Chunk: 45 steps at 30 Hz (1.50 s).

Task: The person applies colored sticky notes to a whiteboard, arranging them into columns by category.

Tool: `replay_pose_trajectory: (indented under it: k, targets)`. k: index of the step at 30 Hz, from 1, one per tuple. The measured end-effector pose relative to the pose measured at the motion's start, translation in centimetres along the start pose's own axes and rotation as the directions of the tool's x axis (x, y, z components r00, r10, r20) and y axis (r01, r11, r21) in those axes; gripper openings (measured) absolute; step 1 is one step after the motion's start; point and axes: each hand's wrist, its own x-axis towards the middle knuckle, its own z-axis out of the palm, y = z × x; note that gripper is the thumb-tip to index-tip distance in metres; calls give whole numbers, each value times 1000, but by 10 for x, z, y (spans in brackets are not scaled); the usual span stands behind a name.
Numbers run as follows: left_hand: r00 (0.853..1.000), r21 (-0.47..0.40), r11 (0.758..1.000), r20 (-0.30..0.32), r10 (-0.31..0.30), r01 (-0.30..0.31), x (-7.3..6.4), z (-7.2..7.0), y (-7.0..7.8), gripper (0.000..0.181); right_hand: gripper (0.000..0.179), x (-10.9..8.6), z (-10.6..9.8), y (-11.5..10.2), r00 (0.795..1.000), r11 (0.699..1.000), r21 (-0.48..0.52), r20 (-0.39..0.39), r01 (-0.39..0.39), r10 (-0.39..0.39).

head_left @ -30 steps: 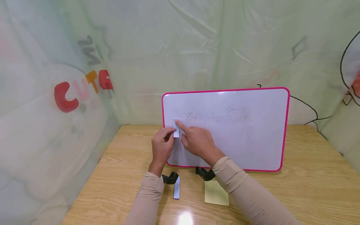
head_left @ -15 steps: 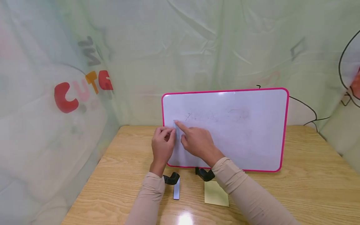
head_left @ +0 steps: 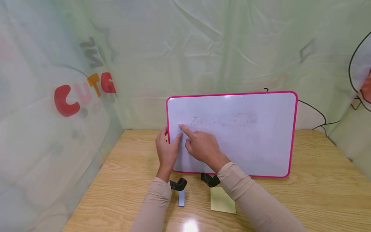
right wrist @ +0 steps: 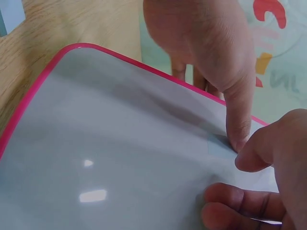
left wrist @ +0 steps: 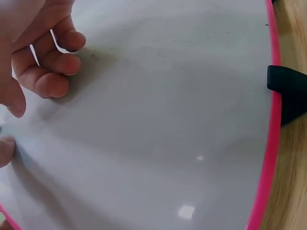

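A whiteboard (head_left: 232,141) with a pink frame stands tilted on the table. On its left part lies a pale, thin bluish paper strip (right wrist: 217,146), hard to make out in the head view. My left hand (head_left: 168,149) straddles the board's left edge, thumb pressing the front on the strip, fingers behind the edge. With its straight index finger, my right hand (head_left: 204,146) touches the strip's upper end; its other fingers are curled loosely and hold nothing. In the left wrist view the strip (left wrist: 29,149) shows beside my left thumb (left wrist: 5,151).
A light blue strip-shaped pad (head_left: 181,198) lies on the wooden table (head_left: 124,187) in front of the board. To its right is a yellow sticky-note pad (head_left: 222,200), partly under the right forearm. A printed curtain (head_left: 203,58) hangs behind.
My left hand has let go of the strip's lower end, which now lies flat against the board. Its fingers have moved behind the board's left edge. The right index finger stays in place.
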Motion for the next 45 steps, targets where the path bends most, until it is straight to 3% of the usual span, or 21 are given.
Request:
replay_pose_trajectory:
  k: [3,7,14,22,45]
  targets:
    - [998,-50,997,40,-52,54,1,-1,-2,53,53,2,-1,-2,1000,1000,-2,16,-11,11]
    - [998,-87,995,45,-54,58,0,-1,-3,45,55,3,-1,-5,999,1000,-21,30,-20,20]
    - [995,-93,992,58,-84,89,-1,-1,-2,47,55,2,0,-5,999,997,-67,9,-37,38]
    - [996,-100,992,51,-76,81,1,-1,-2,46,54,1,0,-3,998,992,-111,4,-57,58]
    - [992,-122,987,77,-100,108,1,-4,-1,45,54,1,1,-8,999,996,-86,-36,-38,35]
